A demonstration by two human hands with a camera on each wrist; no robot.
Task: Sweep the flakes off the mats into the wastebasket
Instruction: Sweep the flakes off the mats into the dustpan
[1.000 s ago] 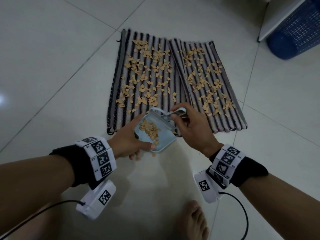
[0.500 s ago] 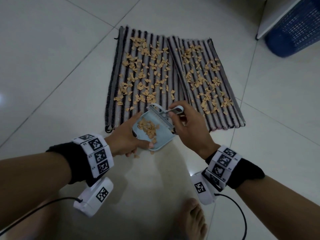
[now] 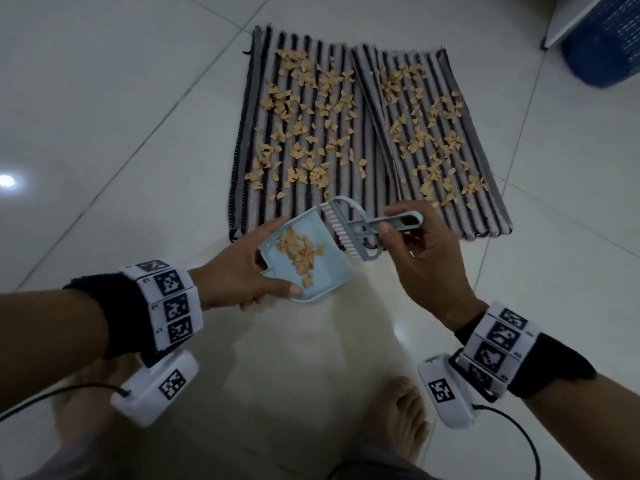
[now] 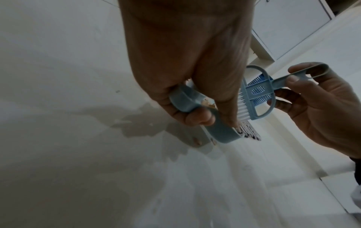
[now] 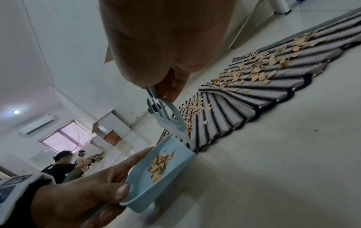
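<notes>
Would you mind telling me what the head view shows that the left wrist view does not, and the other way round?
Only the head view shows both striped mats whole, the many flakes lying on them, and the small heap of flakes in the dustpan. Only the left wrist view shows the dustpan's underside and the left hand's fingers curled under it, plus a few stray flakes on the floor below. Both show the left hand holding the dustpan, the right hand pinching the brush by its handle, and the blue wastebasket.
</notes>
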